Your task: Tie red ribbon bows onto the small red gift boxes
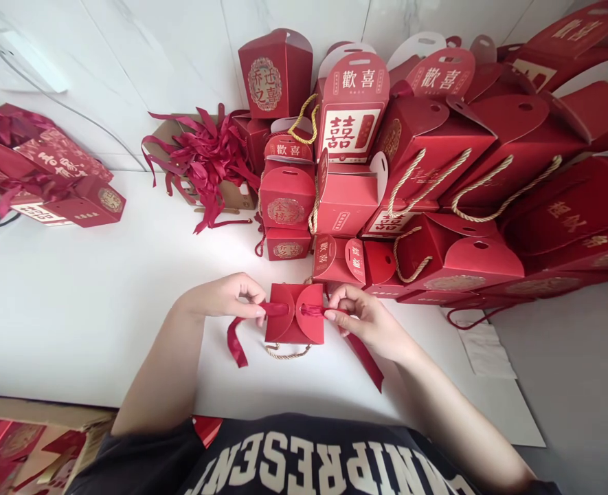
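Note:
In the head view a small red gift box (282, 331) stands on the white table before me, its two rounded top flaps folded inward. A dark red ribbon (236, 344) runs through the slots in both flaps, and its tails hang out to either side. My left hand (234, 297) pinches the ribbon just left of the box. On the other side, my right hand (363, 317) grips the ribbon close to the right flap. A twisted gold cord handle (287, 355) lies against the near side of the box.
Stacked red gift boxes (347, 199) fill the back and right of the table (102, 309). Behind, an open cardboard box (162, 134) overflows with loose ribbons (211, 158). Ribboned red boxes (95, 203) stand at far left; a carton (51, 411) sits at lower left.

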The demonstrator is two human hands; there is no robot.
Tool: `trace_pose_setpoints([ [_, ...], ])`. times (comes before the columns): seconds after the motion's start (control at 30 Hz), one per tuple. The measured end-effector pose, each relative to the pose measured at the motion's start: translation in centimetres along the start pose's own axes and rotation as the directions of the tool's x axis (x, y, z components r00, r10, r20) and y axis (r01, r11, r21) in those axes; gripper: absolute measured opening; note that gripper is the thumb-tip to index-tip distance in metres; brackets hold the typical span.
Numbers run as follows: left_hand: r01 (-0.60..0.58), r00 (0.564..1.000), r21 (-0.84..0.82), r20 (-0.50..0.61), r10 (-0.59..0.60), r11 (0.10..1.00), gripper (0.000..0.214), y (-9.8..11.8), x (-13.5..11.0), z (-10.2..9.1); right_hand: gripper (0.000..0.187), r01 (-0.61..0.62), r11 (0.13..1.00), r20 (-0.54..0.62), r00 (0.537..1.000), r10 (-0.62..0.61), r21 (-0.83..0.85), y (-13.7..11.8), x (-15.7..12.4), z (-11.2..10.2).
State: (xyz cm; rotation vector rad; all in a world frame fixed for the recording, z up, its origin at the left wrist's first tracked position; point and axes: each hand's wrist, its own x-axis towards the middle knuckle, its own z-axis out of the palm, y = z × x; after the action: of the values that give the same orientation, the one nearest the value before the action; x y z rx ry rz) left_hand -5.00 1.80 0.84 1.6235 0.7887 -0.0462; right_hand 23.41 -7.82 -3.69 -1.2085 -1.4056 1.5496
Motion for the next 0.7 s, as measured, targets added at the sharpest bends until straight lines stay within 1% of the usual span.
trace_pose_setpoints([
  [0.13,0.045,0.997,-0.156,-0.059,-0.055,0.987,0.038,-1.1,-1.1,-1.5,0.023,0.056,0.998,-0.075,0.996,-0.057,-0.015,-0.6,-0.5,-1.2],
  [0.2,0.087,0.992,-0.179,-0.071,-0.101,0.980,0.029,-1.5,-1.8,-2.1,0.021,0.073,0.995,-0.116,0.990,-0.080,-0.068,-1.2,-0.8,-1.6],
  [0.27,0.156,0.985,-0.136,-0.057,-0.165,0.978,0.022,-1.6,-2.6,-2.7,0.019,0.094,0.981,-0.168,0.978,-0.122,-0.169,-2.0,-1.3,-2.0],
  [0.33,0.218,0.973,-0.073,-0.055,-0.223,0.973,0.026,-1.4,-3.5,-3.2,0.018,0.127,0.951,-0.216,0.957,-0.193,-0.283,-2.8,-1.7,-2.5],
  [0.4,0.239,0.967,-0.019,-0.091,-0.240,0.971,0.031,-1.0,-4.5,-3.7,0.017,0.163,0.924,-0.244,0.935,-0.256,-0.345,-3.8,-2.1,-3.0],
  [0.47,0.223,0.965,0.016,-0.149,-0.218,0.975,0.036,-0.3,-5.6,-4.1,0.015,0.199,0.919,-0.269,0.916,-0.298,-0.341,-4.8,-2.4,-3.5],
  [0.53,0.177,0.967,0.033,-0.193,-0.168,0.984,0.034,0.5,-6.6,-4.3,0.014,0.238,0.916,-0.305,0.890,-0.339,-0.324,-5.9,-2.6,-4.0],
  [0.6,0.109,0.963,0.045,-0.251,-0.094,0.993,0.034,1.3,-7.4,-4.3,0.013,0.286,0.895,-0.348,0.846,-0.404,-0.342,-7.0,-2.7,-4.3],
  [0.67,0.029,0.945,0.038,-0.326,-0.015,0.999,0.036,1.9,-7.8,-4.5,0.013,0.347,0.864,-0.373,0.796,-0.477,-0.364,-7.9,-2.6,-4.5],
  [0.7,-0.010,0.937,0.023,-0.348,0.017,1.000,0.038,2.1,-7.9,-4.6,0.013,0.376,0.853,-0.372,0.781,-0.502,-0.363,-8.3,-2.6,-4.5],
])
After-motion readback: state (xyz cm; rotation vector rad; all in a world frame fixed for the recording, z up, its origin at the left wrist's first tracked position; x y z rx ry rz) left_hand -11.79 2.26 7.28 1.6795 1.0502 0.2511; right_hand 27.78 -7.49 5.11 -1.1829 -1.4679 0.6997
